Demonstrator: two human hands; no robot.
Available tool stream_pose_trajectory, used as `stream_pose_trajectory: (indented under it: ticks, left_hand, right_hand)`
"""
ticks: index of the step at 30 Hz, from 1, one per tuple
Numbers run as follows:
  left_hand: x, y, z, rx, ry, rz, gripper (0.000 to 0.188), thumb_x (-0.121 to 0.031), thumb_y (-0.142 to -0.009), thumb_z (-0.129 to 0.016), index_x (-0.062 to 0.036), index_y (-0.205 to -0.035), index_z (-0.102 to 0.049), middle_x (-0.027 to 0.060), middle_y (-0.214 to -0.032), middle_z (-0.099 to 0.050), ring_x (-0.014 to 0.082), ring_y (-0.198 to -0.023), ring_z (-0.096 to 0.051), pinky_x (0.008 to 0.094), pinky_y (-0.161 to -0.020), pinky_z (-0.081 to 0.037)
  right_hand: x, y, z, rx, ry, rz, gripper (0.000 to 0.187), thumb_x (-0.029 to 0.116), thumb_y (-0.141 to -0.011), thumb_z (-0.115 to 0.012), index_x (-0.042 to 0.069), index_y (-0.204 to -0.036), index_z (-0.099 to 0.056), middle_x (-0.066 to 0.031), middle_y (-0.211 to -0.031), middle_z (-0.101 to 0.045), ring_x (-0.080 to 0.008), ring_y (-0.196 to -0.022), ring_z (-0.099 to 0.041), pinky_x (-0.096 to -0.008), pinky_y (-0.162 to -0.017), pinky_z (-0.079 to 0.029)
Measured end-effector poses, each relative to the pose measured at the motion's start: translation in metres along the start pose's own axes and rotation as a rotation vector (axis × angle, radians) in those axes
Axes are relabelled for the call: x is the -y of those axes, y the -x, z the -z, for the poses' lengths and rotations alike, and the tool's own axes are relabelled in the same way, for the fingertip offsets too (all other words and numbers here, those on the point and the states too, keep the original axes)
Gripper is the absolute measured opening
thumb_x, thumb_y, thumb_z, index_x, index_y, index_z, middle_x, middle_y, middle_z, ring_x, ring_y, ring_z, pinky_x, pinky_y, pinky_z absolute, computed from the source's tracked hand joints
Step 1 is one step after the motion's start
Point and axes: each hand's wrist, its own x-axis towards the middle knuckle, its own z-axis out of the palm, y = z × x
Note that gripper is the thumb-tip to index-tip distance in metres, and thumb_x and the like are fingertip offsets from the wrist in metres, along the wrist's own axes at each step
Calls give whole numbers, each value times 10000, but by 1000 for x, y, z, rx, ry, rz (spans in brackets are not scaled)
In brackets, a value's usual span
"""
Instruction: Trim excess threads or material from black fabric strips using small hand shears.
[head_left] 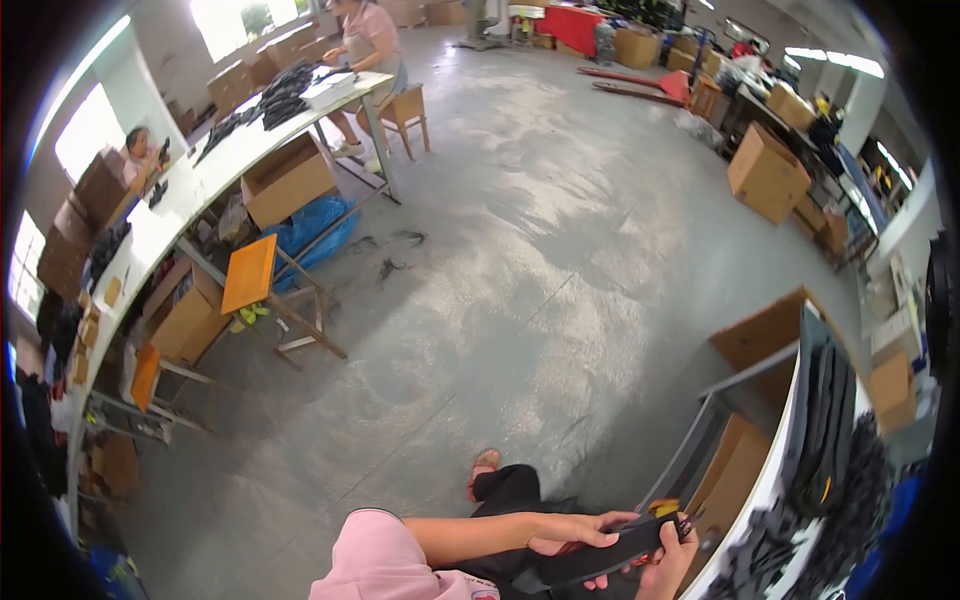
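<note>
At the lower right, both of my hands hold a black padded strap (610, 560). My left hand (572, 532) reaches in from a pink sleeve and is closed on the strap's middle, thumb on top. The strap's far end is pinched by my right hand (672, 565), thumb pressed on its face. A small orange-yellow piece (664, 508) shows just beyond that end; whether it is attached, I cannot tell. On the white table (752, 510) beside my right hand lie long dark grey padded strips (822, 430) and a heap of short black pieces (768, 545).
Cardboard boxes (740, 450) stand by the table's legs. To the left runs a long white worktable (190, 195), with stools (250, 275) and a blue bag (315, 225) near it. Two people sit there. A red pallet jack (640, 85) stands far off on the grey floor (480, 280).
</note>
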Motion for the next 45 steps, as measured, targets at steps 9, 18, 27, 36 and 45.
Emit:
stream_pose_trajectory:
  ticks: [9, 18, 27, 36, 45]
  left_hand:
    - [-166, 134, 18, 100, 12, -429, 527, -244, -945, -531, -70, -1359, -257, 165, -1250, -475, 252, -956, -630, 346, -787, -547]
    - [-258, 230, 13, -400, 26, -842, 513, -292, -972, -473, -63, -1394, -291, 127, -1084, -554, 197, -834, -624, 285, -707, -517]
    - [-409, 300, 64, -634, -51, -859, 485, -281, -964, -491, -49, -1368, -357, 109, -1127, -565, 177, -854, -628, 272, -687, -523]
    - [-594, 418, 91, -799, -228, -829, 452, -287, -960, -501, -62, -1339, -405, 73, -1136, -578, 150, -831, -608, 265, -747, -508]
    - [-716, 551, 153, -548, -107, -870, 569, -305, -967, -479, -110, -1446, -241, 123, -1201, -502, 159, -852, -583, 277, -749, -506]
  right_hand:
    - [57, -52, -293, 382, 281, -335, 115, 53, -854, -635, 60, -949, -571, 20, -587, -520, -68, -377, -419, -230, -334, -422]
    - [25, -99, -463, 794, 249, -425, 151, 17, -802, -651, 41, -930, -575, -16, -682, -589, -53, -422, -417, -203, -370, -363]
    - [-11, -197, -624, 1006, 384, 100, 237, -3, -765, -694, 24, -989, -622, 31, -749, -537, -41, -552, -451, -196, -475, -344]
    - [15, -284, -869, 1504, 882, 746, 275, 9, -661, -740, 121, -910, -704, -62, -697, -519, -205, -605, -543, -308, -538, -423]
    - [-46, -283, -1054, 1384, 716, 494, 105, 59, -752, -718, 10, -813, -648, -51, -708, -512, -144, -634, -521, -283, -549, -399]
